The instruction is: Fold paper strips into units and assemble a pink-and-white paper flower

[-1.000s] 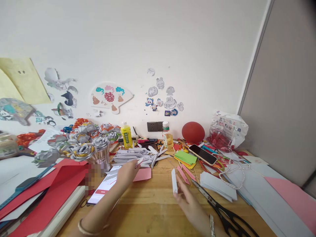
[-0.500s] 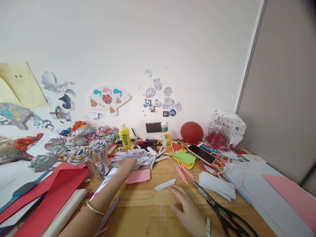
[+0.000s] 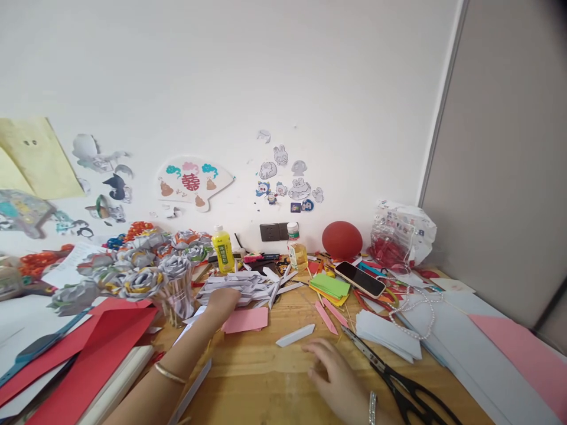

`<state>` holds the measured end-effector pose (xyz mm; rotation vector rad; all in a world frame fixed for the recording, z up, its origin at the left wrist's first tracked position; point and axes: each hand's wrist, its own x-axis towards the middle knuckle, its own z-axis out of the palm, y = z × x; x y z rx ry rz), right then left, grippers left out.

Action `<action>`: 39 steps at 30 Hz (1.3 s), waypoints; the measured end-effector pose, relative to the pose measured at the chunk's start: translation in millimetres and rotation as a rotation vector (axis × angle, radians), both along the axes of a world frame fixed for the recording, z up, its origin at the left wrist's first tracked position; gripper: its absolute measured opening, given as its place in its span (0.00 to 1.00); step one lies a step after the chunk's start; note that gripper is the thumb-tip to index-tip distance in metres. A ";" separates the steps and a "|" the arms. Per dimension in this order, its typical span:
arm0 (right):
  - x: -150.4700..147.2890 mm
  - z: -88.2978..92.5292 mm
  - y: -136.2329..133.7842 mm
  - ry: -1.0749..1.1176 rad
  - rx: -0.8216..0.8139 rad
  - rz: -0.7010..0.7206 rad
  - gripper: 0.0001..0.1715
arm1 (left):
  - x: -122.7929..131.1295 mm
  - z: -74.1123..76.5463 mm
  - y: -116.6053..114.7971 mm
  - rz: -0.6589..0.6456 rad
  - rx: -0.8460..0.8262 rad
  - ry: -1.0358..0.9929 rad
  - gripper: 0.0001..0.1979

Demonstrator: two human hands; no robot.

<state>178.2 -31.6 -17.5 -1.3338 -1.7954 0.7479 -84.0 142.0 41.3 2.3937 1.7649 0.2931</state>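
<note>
My left hand reaches forward to the near edge of a pile of folded white paper strips; its fingers are hidden behind the back of the hand. Just below the pile lies a stack of pink paper. My right hand rests over the wooden table with its fingers loosely curved and apart, holding nothing. A single folded white strip lies just beyond its fingertips, not touched. Black-handled scissors lie to the right of that hand.
Paper roses and red paper crowd the left. At the back stand a yellow bottle, a second bottle and a red balloon. A phone, green paper, white sheets and a bead string lie right.
My right fingertips have drawn slightly back from the single white strip. My left hand stays at the pile. The view has shifted a little.
</note>
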 end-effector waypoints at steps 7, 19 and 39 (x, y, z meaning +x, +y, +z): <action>-0.1 -3.7 1.1 0.038 0.037 0.004 0.22 | -2.6 29.1 -5.2 -0.019 -0.070 -0.356 0.17; -11.5 4.3 -4.7 0.281 -0.021 0.060 0.19 | 92.6 -28.4 -112.7 -0.030 -0.407 -1.083 0.22; -14.2 -5.8 -4.3 -0.569 0.526 -0.019 0.22 | 115.6 -35.2 -146.9 0.179 -0.598 -1.378 0.17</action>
